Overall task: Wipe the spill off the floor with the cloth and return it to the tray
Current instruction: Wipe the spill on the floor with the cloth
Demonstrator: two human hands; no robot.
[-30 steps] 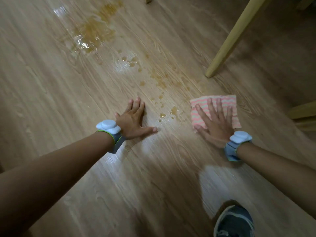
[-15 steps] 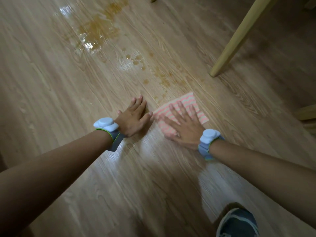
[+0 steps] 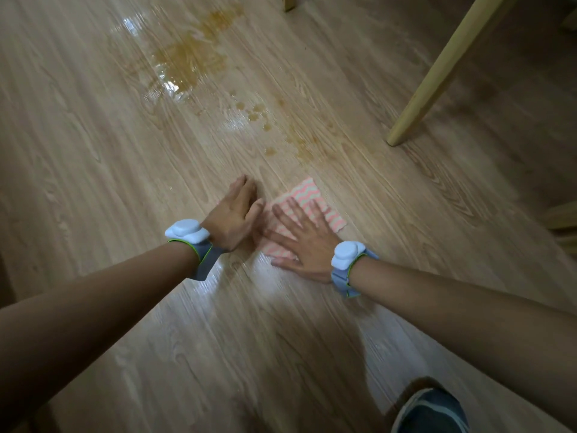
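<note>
A pink-and-white striped cloth [image 3: 307,198] lies flat on the wooden floor [image 3: 93,151]. My right hand [image 3: 303,242] presses down on it with fingers spread. My left hand [image 3: 234,217] rests flat on the floor just left of the cloth, its thumb touching the cloth's edge. A brown spill [image 3: 187,60] pools further up the floor, with a trail of drops [image 3: 259,114] and a smear [image 3: 304,145] running down toward the cloth. No tray is in view.
A pale wooden furniture leg [image 3: 437,76] slants down to the floor at the upper right. Another leg [image 3: 288,2] shows at the top edge. Wooden furniture parts [image 3: 562,217] sit at the right edge. My shoe [image 3: 432,412] is at the bottom right.
My right hand slid the cloth leftward across the drops that lay between my hands, until it met my left hand. The left hand stayed on the floor.
</note>
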